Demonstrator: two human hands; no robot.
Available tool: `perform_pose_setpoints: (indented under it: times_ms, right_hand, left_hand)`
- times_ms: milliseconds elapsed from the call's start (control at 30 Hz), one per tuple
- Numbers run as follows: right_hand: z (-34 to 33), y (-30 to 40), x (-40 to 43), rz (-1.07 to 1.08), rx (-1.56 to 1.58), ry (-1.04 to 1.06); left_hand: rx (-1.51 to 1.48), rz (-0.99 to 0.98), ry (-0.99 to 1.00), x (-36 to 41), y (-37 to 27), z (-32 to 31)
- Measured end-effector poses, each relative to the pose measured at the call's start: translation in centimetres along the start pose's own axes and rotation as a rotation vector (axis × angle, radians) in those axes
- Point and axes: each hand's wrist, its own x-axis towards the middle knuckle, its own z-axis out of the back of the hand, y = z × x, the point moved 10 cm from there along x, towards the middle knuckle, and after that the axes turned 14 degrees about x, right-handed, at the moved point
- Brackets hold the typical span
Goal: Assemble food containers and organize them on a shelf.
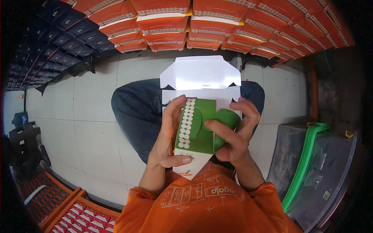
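A partly folded green cardboard box (204, 122) is held between both hands over the lap, with a band of white dots on one panel. My left hand (167, 139) grips its left side, thumb on the white end flap (189, 164). On the right, my right hand (237, 137) holds the curved green flap (228, 121), its index finger pressing on the green card and its thumb partly hidden below. Beyond the box, a flat white cardboard blank (201, 72) with cut tabs lies across the legs.
Rows of stacked orange boxes (163, 24) stand ahead, with dark blue boxes (70, 38) to the left. A clear plastic bin (326, 171) with a green handle (303, 166) stands at right. Red-and-white boxes (84, 218) sit in an orange crate at lower left. Tiled floor (96, 139) surrounds the legs.
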Motion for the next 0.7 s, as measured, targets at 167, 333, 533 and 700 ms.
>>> perform_pose_setpoints:
  times_ms: [167,333,533,700]
  right_hand:
    - [-1.4,0.4,0.3,0.046,0.445,0.085]
    - [0.5,0.5,3.3,-0.061,0.149,-0.007]
    - [7.6,9.9,5.2,0.253,-0.315,0.3]
    - [24.5,8.6,4.0,0.216,-0.115,-0.104]
  left_hand:
    - [0.081,0.048,0.331,1.0,-0.8,-2.5]
    - [-0.718,0.071,-0.08,1.1,2.7,0.5]
    - [-0.658,0.118,-0.327,7.4,-6.6,-1.8]
    - [0.44,-0.493,0.012,18.2,-22.0,-10.3]
